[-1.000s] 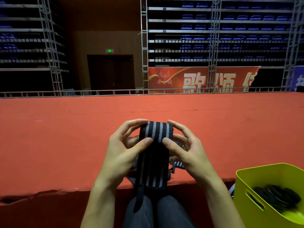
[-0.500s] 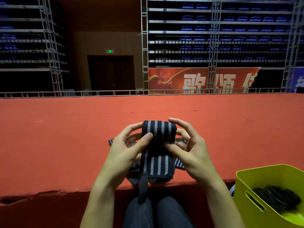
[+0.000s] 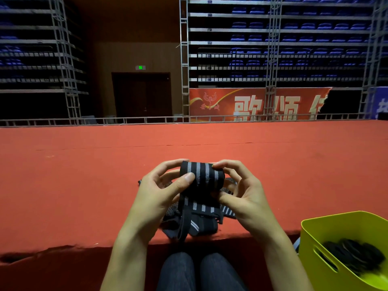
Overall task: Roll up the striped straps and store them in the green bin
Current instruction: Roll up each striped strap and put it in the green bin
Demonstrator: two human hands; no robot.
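Both hands, left hand [image 3: 159,194] and right hand [image 3: 245,196], pinch the striped strap [image 3: 202,175] roll at centre. Keep turns tight, edges aligned. Green bin [image 3: 327,232] waits at 4 o'clock.

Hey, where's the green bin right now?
In the head view, the green bin sits at the lower right, beside the person's right forearm and below the edge of the red stage, with dark rolled straps inside.
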